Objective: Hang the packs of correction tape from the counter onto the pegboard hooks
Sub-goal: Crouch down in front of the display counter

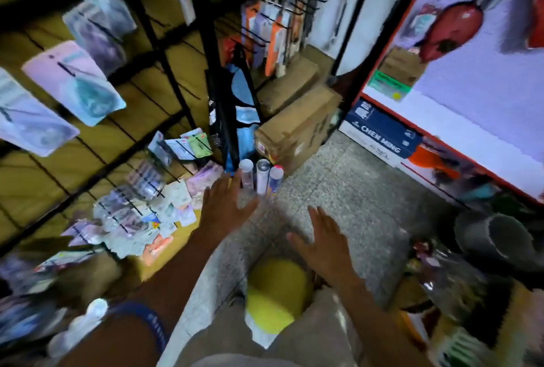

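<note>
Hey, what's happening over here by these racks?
A person is restocking a stationery display. Both hands are empty and spread open: the left hand reaches toward the loose packs heaped low at the foot of the pegboard, while the right hand hovers over the tiled floor. A few packs already hang on the hooks higher up. The picture is blurred, so I cannot read what the packs are.

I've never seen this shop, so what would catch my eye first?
Two open hands, left and right, spread empty over the speckled floor in the middle. At left, a heap of packs lies under the hooks. Three capped tubes stand just beyond the left hand.
</note>
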